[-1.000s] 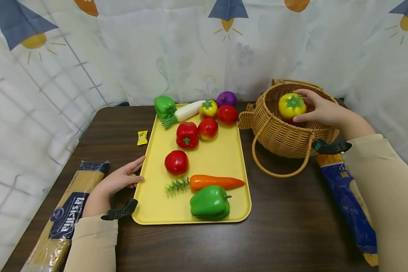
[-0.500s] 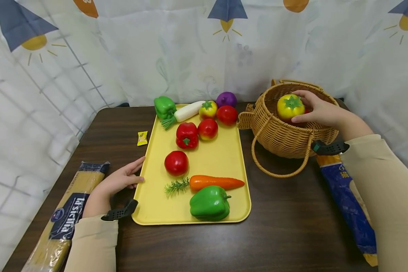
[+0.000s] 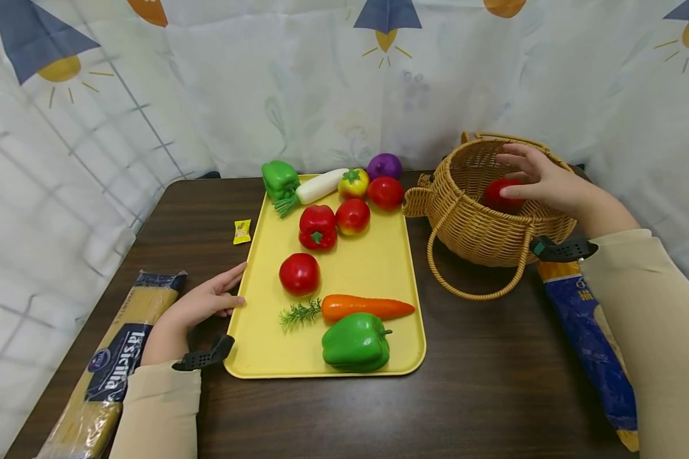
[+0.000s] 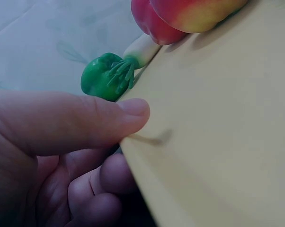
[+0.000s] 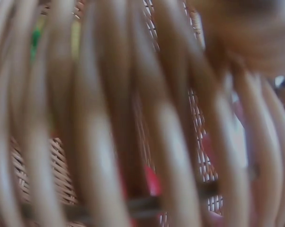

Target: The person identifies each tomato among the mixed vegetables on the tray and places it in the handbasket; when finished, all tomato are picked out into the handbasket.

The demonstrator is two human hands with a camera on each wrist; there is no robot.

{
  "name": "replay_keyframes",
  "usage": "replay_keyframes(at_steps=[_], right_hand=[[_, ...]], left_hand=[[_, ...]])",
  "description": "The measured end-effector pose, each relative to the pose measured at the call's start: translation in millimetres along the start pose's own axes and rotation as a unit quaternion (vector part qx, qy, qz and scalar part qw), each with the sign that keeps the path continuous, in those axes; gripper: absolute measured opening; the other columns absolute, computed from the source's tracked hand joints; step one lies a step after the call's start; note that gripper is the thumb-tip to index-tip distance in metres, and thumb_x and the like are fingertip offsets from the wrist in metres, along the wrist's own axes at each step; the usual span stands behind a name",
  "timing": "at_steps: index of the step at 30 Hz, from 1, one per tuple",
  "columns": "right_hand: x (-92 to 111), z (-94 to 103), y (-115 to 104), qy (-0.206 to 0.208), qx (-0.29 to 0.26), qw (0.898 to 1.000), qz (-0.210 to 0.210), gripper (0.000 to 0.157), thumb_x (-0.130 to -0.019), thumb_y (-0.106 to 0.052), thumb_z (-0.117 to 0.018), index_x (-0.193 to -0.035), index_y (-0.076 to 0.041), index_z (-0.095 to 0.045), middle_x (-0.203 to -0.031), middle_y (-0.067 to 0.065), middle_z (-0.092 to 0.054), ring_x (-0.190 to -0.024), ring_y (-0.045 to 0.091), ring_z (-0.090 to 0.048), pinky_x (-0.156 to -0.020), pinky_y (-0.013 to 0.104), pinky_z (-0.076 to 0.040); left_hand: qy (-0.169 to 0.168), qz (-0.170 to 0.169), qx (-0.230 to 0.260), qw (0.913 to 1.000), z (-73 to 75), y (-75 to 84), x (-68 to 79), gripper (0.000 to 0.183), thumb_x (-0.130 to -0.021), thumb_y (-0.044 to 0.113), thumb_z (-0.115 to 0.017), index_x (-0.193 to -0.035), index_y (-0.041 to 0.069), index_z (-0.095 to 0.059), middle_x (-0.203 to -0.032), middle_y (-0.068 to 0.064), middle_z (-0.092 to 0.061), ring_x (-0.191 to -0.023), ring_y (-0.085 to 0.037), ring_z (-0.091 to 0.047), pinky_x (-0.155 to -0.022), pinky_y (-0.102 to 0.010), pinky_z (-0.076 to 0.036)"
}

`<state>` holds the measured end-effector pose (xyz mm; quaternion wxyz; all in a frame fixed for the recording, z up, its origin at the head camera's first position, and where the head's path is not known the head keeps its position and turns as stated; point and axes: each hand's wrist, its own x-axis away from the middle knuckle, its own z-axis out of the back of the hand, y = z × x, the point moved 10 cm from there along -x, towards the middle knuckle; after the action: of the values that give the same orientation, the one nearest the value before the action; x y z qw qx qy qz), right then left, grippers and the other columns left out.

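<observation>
In the head view my left hand (image 3: 208, 299) is at the left rim of a yellow tray (image 3: 262, 357). The left wrist view shows its thumb on top of the rim and the other fingers curled below it. My right hand (image 3: 548, 182) reaches over the mouth of a wicker basket (image 3: 476, 233), fingers spread and apart, holding nothing. A red round fruit or vegetable (image 3: 501, 196) shows inside, below the thumb. In the right wrist view blurred basket weave (image 5: 100, 156) fills the picture, with bits of red, green and yellow behind it.
On the tray are a carrot (image 3: 367, 308), green peppers (image 3: 356, 343), a red pepper (image 3: 318, 227), a white radish (image 3: 321, 185), a purple onion (image 3: 385, 166) and several tomato-like pieces (image 3: 300, 275). Spaghetti (image 3: 111, 363) lies left, a blue bag (image 3: 594, 357) right, a small yellow packet (image 3: 242, 232) behind.
My right hand has let go of the yellow tomato-like piece with the green star top; it is out of sight in the basket. The fingers have spread. My left hand stays put.
</observation>
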<state>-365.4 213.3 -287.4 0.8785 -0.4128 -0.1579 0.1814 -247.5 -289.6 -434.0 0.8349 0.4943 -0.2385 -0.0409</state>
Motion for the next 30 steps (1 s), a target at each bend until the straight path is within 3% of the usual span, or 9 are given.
replay_keyframes(at_steps=[3,5,9,13,22,23,26,29,30], right_hand=[[-0.2,-0.8,-1.3,0.001,0.003,1.0,0.005,0.075,-0.093,-0.018,-0.05,-0.146,-0.029,0.002,-0.154,0.005,-0.006,-0.133,0.04,-0.017,-0.083,0.015,-0.038],[0.5,-0.8,-1.8,0.006,0.001,1.0,0.006,0.074,-0.093,-0.019,-0.051,-0.145,-0.029,0.0,-0.154,0.004,-0.007,-0.133,0.039,-0.018,-0.08,0.013,-0.037],[4.4,4.3,-2.1,0.057,0.026,0.998,0.0,0.069,-0.092,-0.027,-0.052,-0.145,-0.029,-0.009,-0.153,0.002,-0.015,-0.132,0.036,-0.024,-0.095,0.032,-0.036],[9.3,4.4,-9.2,0.099,0.071,0.992,0.001,0.068,-0.09,-0.033,-0.053,-0.145,-0.02,-0.017,-0.149,0.011,-0.023,-0.13,0.039,-0.027,-0.096,0.059,-0.028],[20.0,-13.6,-56.9,0.091,0.141,0.985,0.044,0.068,-0.087,-0.031,-0.059,-0.144,-0.022,-0.024,-0.144,0.017,-0.031,-0.129,0.039,-0.029,-0.093,0.062,-0.028],[21.6,-15.4,-63.5,0.09,0.143,0.984,0.053,0.067,-0.087,-0.029,-0.06,-0.144,-0.022,-0.024,-0.143,0.017,-0.032,-0.129,0.038,-0.03,-0.092,0.061,-0.029],[27.5,-21.7,-82.5,0.085,0.15,0.982,0.08,0.066,-0.086,-0.024,-0.061,-0.143,-0.023,-0.027,-0.142,0.014,-0.034,-0.127,0.035,-0.033,-0.093,0.034,-0.04],[32.7,-29.7,-102.9,0.082,0.169,0.975,0.116,0.065,-0.085,-0.021,-0.063,-0.141,-0.024,-0.03,-0.14,0.008,-0.037,-0.125,0.029,-0.037,-0.08,0.009,-0.037],[33.9,-32.7,-110.2,0.081,0.173,0.973,0.13,0.064,-0.085,-0.02,-0.064,-0.141,-0.023,-0.032,-0.14,0.007,-0.038,-0.124,0.028,-0.038,-0.08,0.008,-0.037]], left_hand=[[0.001,0.001,-0.001,1.0,1.1,-0.3,2.4,0.079,-0.088,0.02,-0.058,-0.148,0.016,-0.007,-0.15,-0.016,-0.014,-0.065,-0.015,-0.049,-0.059,-0.025,-0.041],[0.001,0.001,-0.002,1.0,1.5,-0.2,3.7,0.079,-0.088,0.02,-0.058,-0.148,0.016,-0.006,-0.15,-0.016,-0.014,-0.065,-0.015,-0.049,-0.059,-0.025,-0.041],[-0.001,-0.001,0.001,1.0,0.6,1.0,3.5,0.079,-0.088,0.019,-0.058,-0.148,0.016,-0.007,-0.15,-0.016,-0.015,-0.065,-0.014,-0.049,-0.06,-0.024,-0.042],[-0.002,-0.001,0.001,1.0,-0.7,1.4,1.7,0.079,-0.088,0.021,-0.058,-0.148,0.018,-0.007,-0.151,-0.014,-0.016,-0.067,-0.014,-0.05,-0.061,-0.024,-0.043],[-0.006,-0.006,0.008,0.9999,-1.5,1.2,-1.9,0.078,-0.089,0.019,-0.057,-0.148,0.016,-0.007,-0.151,-0.013,-0.014,-0.065,-0.014,-0.048,-0.06,-0.024,-0.041],[-0.007,-0.007,0.009,0.9999,-1.5,1.8,-2.2,0.077,-0.089,0.019,-0.057,-0.148,0.016,-0.007,-0.151,-0.013,-0.013,-0.065,-0.014,-0.048,-0.06,-0.024,-0.041],[-0.007,-0.005,0.008,0.9999,-1.6,1.7,-2.3,0.078,-0.089,0.019,-0.057,-0.148,0.016,-0.007,-0.151,-0.013,-0.013,-0.065,-0.014,-0.048,-0.06,-0.024,-0.041],[-0.005,-0.003,0.009,0.9999,-1.2,1.2,-1.2,0.078,-0.089,0.019,-0.057,-0.148,0.017,-0.007,-0.152,-0.013,-0.013,-0.064,-0.014,-0.048,-0.06,-0.024,-0.041],[-0.004,-0.002,0.009,0.9999,-1.0,0.8,-0.8,0.078,-0.089,0.019,-0.057,-0.148,0.017,-0.007,-0.152,-0.013,-0.012,-0.064,-0.014,-0.047,-0.06,-0.024,-0.041]])
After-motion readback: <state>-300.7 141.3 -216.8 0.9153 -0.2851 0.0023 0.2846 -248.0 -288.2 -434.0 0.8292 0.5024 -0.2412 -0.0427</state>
